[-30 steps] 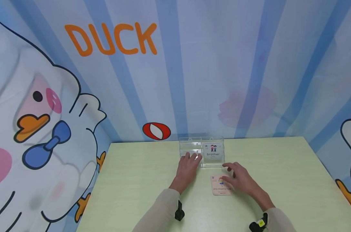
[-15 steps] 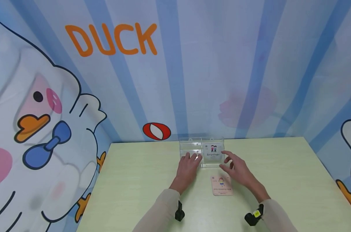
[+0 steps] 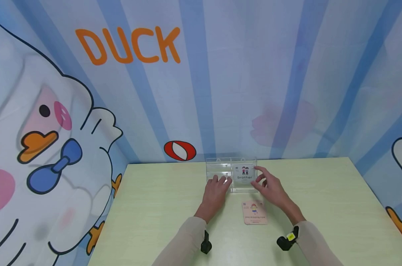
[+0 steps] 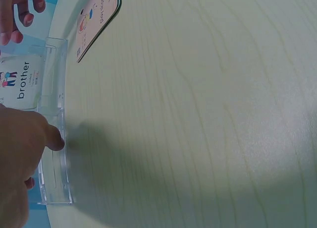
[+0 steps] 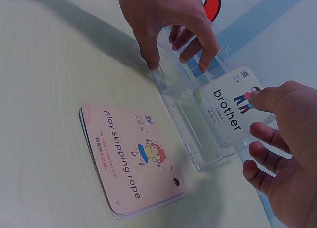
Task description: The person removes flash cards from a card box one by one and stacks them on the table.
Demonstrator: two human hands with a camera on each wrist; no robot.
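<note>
The pale, wood-grained tabletop (image 3: 147,218) ends at the foot of a blue-striped cloth backdrop (image 3: 234,74), and just inside that far edge, near its middle, a clear plastic two-compartment holder (image 3: 243,190) stands upright. Broad stretches of tabletop run from the holder out to the left edge and to the right edge, and more lies in front — room to move on three sides. Behind, the backdrop leaves little.

The right compartment carries a white card with rounded corners, printed "brother" under two small figures (image 3: 244,177). In front of that compartment, well in from the tabletop's corners, a pink stack of rounded cards marked "play skipping rope" (image 3: 255,214) lies flat, apart from the holder; its layered edges show in the right wrist view.

The left hand (image 3: 215,192) holds the holder's left half, fingers bent over the compartment and thumb down at the front edge. The right hand (image 3: 271,188) is at the holder's right side, thumb and forefinger spread apart by the white card's right edge, the other fingers loosely bent — I cannot tell whether the tips touch the card or only the plastic. So the white card sits between the two hands, close to the right fingertips, while the pink stack lies nearer the person, between the forearms and touched by neither hand.
</note>
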